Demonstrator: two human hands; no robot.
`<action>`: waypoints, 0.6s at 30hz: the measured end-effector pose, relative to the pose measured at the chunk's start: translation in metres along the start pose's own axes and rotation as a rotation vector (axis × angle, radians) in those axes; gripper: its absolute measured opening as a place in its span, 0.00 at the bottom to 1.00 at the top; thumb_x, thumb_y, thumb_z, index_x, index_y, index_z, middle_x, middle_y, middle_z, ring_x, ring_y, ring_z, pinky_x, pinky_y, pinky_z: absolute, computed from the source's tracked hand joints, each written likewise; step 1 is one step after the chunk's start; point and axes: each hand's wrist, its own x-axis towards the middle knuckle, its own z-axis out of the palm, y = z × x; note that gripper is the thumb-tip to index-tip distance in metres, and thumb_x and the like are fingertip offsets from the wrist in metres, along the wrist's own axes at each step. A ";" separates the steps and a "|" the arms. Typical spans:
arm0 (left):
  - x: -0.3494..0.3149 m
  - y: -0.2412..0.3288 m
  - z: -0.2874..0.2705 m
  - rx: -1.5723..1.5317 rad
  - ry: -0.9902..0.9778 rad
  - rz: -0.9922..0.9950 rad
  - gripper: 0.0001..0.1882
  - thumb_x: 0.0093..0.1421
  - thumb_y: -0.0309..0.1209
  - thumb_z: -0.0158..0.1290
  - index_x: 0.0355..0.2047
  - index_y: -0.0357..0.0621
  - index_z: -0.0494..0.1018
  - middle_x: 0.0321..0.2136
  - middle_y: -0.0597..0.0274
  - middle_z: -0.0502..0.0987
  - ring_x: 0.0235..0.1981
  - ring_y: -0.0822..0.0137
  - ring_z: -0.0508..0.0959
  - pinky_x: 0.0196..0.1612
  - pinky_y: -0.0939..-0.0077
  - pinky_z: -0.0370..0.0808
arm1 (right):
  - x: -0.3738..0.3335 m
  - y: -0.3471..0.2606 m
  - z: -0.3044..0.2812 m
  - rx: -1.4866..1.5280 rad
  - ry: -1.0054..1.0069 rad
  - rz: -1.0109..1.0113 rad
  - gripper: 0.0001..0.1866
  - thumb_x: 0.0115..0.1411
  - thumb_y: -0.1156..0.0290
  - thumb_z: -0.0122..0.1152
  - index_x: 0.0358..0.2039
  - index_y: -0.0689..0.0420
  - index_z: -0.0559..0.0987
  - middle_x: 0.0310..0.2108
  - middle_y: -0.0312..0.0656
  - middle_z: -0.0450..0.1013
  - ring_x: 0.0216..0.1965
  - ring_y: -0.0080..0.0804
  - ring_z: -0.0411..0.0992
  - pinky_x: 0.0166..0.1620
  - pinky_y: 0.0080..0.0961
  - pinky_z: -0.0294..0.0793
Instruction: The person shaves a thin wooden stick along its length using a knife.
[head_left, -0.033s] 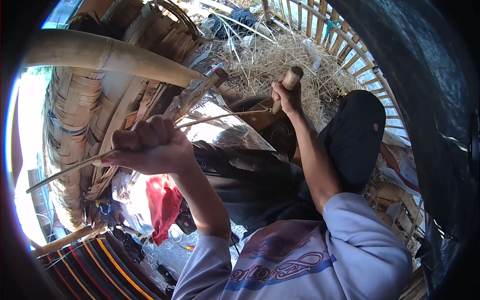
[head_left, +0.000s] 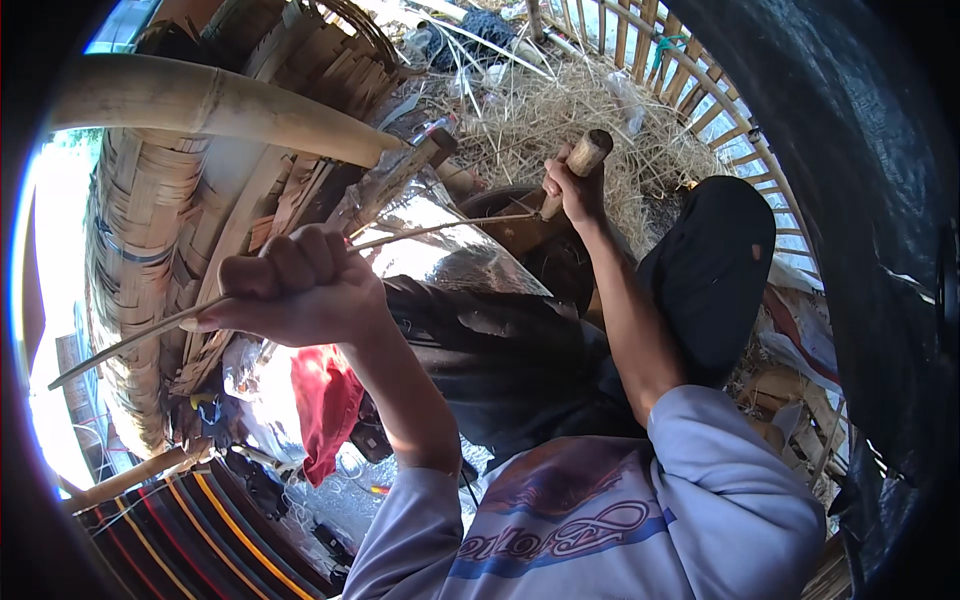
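Observation:
My left hand [head_left: 300,285] is closed in a fist around a thin, pale stick [head_left: 440,231]. One end of the stick juts out past my thumb to the lower left. The other end reaches the lower part of a thick, round-ended wooden handle [head_left: 590,153]. My right hand [head_left: 573,192] is wrapped round that handle, which tilts up and to the right. Whether a blade sits below the handle cannot be made out. Under the stick's far end lies a dark round container [head_left: 500,203], partly hidden.
A thick bamboo pole [head_left: 230,105] crosses the upper left, beside woven bamboo baskets [head_left: 140,280]. A wooden post [head_left: 395,185] wrapped in clear plastic stands near my left hand. Straw [head_left: 620,165] covers the ground ahead, bordered by a slatted bamboo fence [head_left: 705,85]. Red cloth [head_left: 325,410] lies at left.
Both hands keep their grips. The stick and my left hand have shifted very slightly to the left; the wooden handle in my right hand has moved slightly to the right.

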 end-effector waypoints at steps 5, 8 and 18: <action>0.002 -0.010 0.012 0.118 0.033 -0.028 0.29 0.63 0.61 0.27 0.16 0.55 0.46 0.08 0.74 0.41 0.10 0.80 0.38 0.12 0.81 0.37 | 0.001 0.042 -0.028 -0.618 -0.084 -0.153 0.09 0.53 0.78 0.58 0.22 0.55 0.67 0.14 0.31 0.64 0.14 0.18 0.61 0.19 0.20 0.60; 0.002 -0.004 0.011 0.140 0.014 -0.015 0.29 0.63 0.61 0.28 0.15 0.55 0.46 0.08 0.74 0.41 0.10 0.80 0.37 0.11 0.81 0.37 | -0.003 0.014 -0.007 -0.292 -0.002 0.015 0.09 0.53 0.77 0.59 0.22 0.56 0.67 0.15 0.32 0.64 0.15 0.18 0.61 0.20 0.20 0.61; -0.001 -0.003 0.010 0.103 0.000 -0.011 0.29 0.64 0.61 0.28 0.15 0.55 0.47 0.07 0.75 0.41 0.10 0.80 0.38 0.11 0.81 0.38 | -0.009 0.015 -0.024 -0.370 0.033 0.025 0.09 0.53 0.75 0.56 0.19 0.56 0.67 0.15 0.33 0.63 0.17 0.19 0.63 0.22 0.21 0.63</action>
